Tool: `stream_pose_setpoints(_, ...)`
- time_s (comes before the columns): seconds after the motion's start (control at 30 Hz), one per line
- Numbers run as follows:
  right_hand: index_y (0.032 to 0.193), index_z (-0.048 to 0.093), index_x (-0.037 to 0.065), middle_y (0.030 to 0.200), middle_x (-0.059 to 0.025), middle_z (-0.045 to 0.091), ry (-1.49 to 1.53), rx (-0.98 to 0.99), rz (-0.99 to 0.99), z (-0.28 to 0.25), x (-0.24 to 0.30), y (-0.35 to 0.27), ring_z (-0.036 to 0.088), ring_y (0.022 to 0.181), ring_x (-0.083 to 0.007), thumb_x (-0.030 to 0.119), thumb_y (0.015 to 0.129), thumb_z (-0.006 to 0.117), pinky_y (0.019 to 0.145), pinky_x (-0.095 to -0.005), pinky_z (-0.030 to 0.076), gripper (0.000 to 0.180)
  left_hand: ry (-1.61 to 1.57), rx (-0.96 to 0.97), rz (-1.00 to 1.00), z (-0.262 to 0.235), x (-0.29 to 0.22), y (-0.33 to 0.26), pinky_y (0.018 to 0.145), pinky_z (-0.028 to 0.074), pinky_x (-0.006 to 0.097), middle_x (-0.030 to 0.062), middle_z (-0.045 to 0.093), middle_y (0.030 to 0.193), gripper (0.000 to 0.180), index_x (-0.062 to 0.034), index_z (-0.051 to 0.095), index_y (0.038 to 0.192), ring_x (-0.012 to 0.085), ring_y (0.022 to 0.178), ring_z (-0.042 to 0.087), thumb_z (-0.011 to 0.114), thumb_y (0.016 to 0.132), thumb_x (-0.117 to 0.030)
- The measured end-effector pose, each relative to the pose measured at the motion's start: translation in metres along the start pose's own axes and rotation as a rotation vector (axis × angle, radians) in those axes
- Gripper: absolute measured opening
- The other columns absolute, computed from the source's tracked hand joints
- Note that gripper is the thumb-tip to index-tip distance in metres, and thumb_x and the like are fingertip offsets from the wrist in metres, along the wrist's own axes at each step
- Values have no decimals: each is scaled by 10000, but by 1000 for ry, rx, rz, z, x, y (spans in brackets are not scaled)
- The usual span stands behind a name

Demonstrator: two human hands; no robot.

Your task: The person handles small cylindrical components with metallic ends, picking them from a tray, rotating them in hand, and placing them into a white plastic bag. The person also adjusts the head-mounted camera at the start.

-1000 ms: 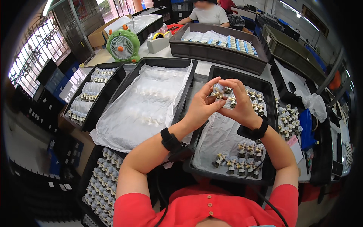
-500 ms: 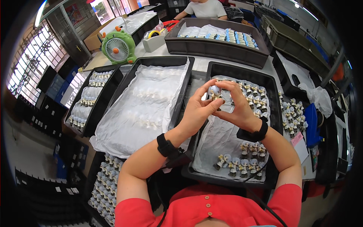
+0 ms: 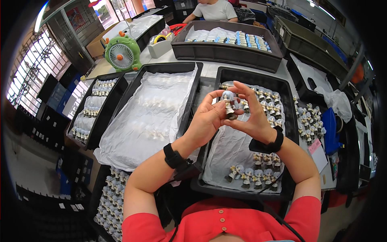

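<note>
A small chibi figurine (image 3: 228, 104) with pale blue-grey hair, a white outfit and a dark base is held upright in front of me. My left hand (image 3: 209, 117) pinches it between thumb and fingers from the left. Around its right side curves my right hand (image 3: 254, 117), its thumb by the base and some fingers hidden behind the figurine. Below both hands lies a black tray (image 3: 213, 159) lined with white sheet. Several similar figurines (image 3: 258, 178) stand at its near end, and more figurines (image 3: 271, 107) fill its far right part.
Left of it rests another black tray (image 3: 193, 86) with figurines under a translucent sheet (image 3: 141, 117). A narrow tray (image 3: 96, 133), a green fan (image 3: 122, 52) and a large brown bin (image 3: 225, 52) stand beyond. Loose figurines (image 3: 309, 123) and a blue bin (image 3: 329, 131) are at right.
The figurine has turned so that its front and whole body show, and my fingers have shifted around it. The view has moved slightly.
</note>
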State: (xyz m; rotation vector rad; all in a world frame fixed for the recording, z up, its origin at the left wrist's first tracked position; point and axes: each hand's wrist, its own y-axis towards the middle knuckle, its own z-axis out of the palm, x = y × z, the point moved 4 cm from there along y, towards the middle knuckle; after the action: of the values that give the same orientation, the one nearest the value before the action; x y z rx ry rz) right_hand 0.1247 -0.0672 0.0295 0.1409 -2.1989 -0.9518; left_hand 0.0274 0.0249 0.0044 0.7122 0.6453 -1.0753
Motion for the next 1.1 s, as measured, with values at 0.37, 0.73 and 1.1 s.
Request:
stream_pose_setpoints(0.37, 1311, 359, 106, 1187, -97, 496, -101, 13, -126, 3, 4, 0, 470, 1090, -270, 88, 548, 801, 938, -378, 374, 882, 392, -156, 35, -8, 2, -2, 757, 461, 236, 37, 565, 1010, 364, -34, 476, 1184, 108, 887, 565, 537, 906, -260)
stream_pose_setpoints(0.73, 1373, 258, 123, 1207, -115, 459, 110, 34, -29, 6, 13, -3, 549, 1029, -216, 72, 594, 809, 790, -294, 524, 956, -48, -3, -117, 2, 2, 0, 780, 487, 310, 101, 537, 1110, 392, -33, 412, 1237, 217, 962, 570, 403, 921, -266)
stream_pose_setpoints(1.1, 1376, 251, 76, 1244, -126, 445, -19, -5, -65, 5, 9, -4, 491, 1108, -257, 147, 605, 811, 922, -363, 414, 955, -31, -96, -20, -6, -4, -1, 748, 462, 288, 100, 553, 1065, 370, -48, 388, 1251, 173, 865, 573, 408, 940, -246)
